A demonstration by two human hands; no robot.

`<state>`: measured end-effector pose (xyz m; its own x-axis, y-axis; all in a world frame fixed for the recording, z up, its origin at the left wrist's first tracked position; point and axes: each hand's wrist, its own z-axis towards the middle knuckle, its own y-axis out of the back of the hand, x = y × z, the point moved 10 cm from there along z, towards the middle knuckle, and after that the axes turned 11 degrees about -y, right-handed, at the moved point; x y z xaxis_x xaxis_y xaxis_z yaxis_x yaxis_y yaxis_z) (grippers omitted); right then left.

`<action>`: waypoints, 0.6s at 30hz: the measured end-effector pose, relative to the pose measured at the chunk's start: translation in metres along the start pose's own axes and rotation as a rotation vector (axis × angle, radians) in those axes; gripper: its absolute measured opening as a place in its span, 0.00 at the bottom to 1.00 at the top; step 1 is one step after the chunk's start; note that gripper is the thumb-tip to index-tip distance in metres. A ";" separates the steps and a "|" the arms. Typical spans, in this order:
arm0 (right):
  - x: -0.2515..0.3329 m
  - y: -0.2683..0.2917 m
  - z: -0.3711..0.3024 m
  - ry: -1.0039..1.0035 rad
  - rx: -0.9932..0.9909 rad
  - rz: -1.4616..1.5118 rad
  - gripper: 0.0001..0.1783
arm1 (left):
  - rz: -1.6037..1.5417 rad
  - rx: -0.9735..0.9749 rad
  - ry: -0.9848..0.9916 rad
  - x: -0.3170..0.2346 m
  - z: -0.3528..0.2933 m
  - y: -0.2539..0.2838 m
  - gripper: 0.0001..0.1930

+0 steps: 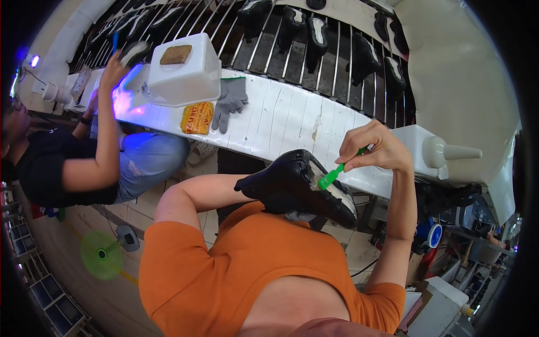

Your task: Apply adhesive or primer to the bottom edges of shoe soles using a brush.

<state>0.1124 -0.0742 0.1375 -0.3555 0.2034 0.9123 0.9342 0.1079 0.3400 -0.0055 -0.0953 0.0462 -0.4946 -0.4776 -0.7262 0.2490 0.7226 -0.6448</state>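
Observation:
A black boot [275,182], without an outsole, is held sole up at the near edge of the bench. My left forearm [216,191] reaches behind it; the boot hides the hand, which seems to support it from below. A grey patch shows under the boot, perhaps a gloved fingertip. My right hand [375,147] pinches a small green-handled brush [331,177]. Its bristle end touches the pale bottom of the boot near the heel. That bottom has a light strip inside a dark rim.
Across the white bench [281,118] lie a grey glove [229,104], a yellow packet [196,118] and a white container [185,73] topped by a brown block [176,54]. A nozzled white bottle [432,151] stands right. Behind, a roller conveyor [269,48] carries several shoes. A co-worker [67,160] sits left.

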 end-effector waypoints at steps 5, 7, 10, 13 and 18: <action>-0.009 -0.005 -0.006 -0.017 0.065 0.091 0.07 | 0.026 -0.004 -0.021 0.009 0.006 0.013 0.16; -0.010 -0.005 -0.007 -0.012 0.037 0.125 0.07 | 0.064 -0.072 0.001 0.018 0.012 0.031 0.16; -0.008 0.002 -0.011 -0.018 -0.123 0.091 0.06 | 0.299 -0.072 -0.365 -0.013 0.027 0.050 0.16; 0.002 0.007 -0.016 0.009 -0.278 0.034 0.04 | 0.031 -0.122 -0.299 -0.007 0.038 0.074 0.17; -0.006 0.018 -0.021 -0.060 -0.466 -0.009 0.04 | 0.016 -0.344 -0.339 -0.022 0.042 0.100 0.22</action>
<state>0.1319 -0.0943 0.1431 -0.3521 0.2618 0.8986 0.8396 -0.3360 0.4268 0.0648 -0.0335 -0.0119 -0.1793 -0.5597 -0.8090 -0.0638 0.8272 -0.5582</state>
